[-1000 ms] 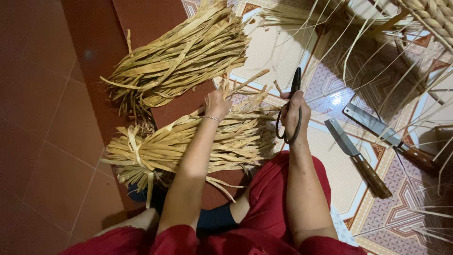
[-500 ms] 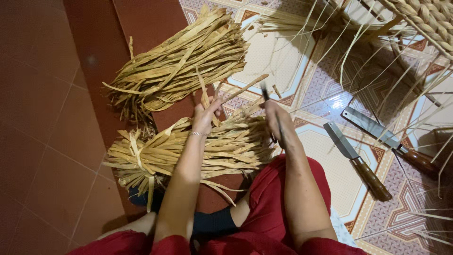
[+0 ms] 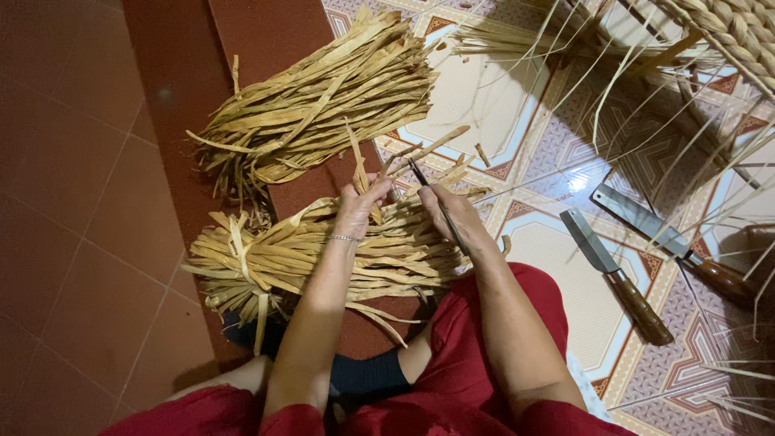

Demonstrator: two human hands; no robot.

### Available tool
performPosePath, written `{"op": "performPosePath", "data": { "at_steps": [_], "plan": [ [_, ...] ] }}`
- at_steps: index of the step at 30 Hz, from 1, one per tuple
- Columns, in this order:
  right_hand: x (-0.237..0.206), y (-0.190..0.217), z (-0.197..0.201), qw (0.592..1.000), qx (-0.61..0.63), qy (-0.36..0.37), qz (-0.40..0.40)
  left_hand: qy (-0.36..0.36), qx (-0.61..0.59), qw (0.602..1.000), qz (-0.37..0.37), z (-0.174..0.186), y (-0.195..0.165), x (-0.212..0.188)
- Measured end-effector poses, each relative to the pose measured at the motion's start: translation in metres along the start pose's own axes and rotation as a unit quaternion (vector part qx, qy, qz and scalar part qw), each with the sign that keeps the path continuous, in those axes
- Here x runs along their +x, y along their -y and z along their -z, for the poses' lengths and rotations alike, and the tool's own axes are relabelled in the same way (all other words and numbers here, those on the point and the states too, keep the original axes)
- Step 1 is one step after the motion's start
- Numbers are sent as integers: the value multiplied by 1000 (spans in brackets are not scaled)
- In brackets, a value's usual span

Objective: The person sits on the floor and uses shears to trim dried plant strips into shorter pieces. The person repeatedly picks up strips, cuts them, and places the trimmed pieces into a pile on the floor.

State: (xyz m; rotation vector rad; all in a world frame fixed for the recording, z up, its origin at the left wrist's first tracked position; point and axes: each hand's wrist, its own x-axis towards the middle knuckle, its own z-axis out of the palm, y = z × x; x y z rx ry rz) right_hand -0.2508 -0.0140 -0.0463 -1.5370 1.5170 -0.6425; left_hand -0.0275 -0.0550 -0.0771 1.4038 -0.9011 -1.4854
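While gripping scissors (image 3: pixel 436 206), right hand (image 3: pixel 454 211) closed, left hand (image 3: pixel 359 206) pinching straw strips (image 3: pixel 355 161).

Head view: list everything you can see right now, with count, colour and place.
Bundles of dried strips: two, straw yellow; far bundle on the dark red floor, near bundle across the lap.
Loose strips: a few, yellow, between the bundles.
Knives: two, steel blades, brown wooden handles, on the patterned tiles at right; short knife, long knife.
Thin stalks: many, pale, fanned at upper right.
Woven piece: one, tan, top right corner.
Scissors: one, dark, in the right hand.
Bracelet: one, silvery, left wrist.
Left hand: pinching a strip of the near bundle.
Right hand: shut around the scissors.
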Motion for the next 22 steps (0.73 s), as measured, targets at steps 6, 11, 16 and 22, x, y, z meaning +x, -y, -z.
{"op": "performPosePath", "data": {
  "at_steps": [6, 11, 16, 22],
  "plan": [
    [9, -33, -17, 993, 51, -55, 87, -3, 2, 1000, 18, -2, 3, 1],
    [25, -49, 8, 969, 158, -184, -47, 16, 146, 989, 4, -14, 3, 5],
    [3, -45, 54, 821, 458, -334, -66, 55, 438, 897, 23, -47, -2, 12],
    [-10, -26, 68, 813, 470, -338, -63, 60, 644, 763, 5, -75, 5, 23]
  ]
}}
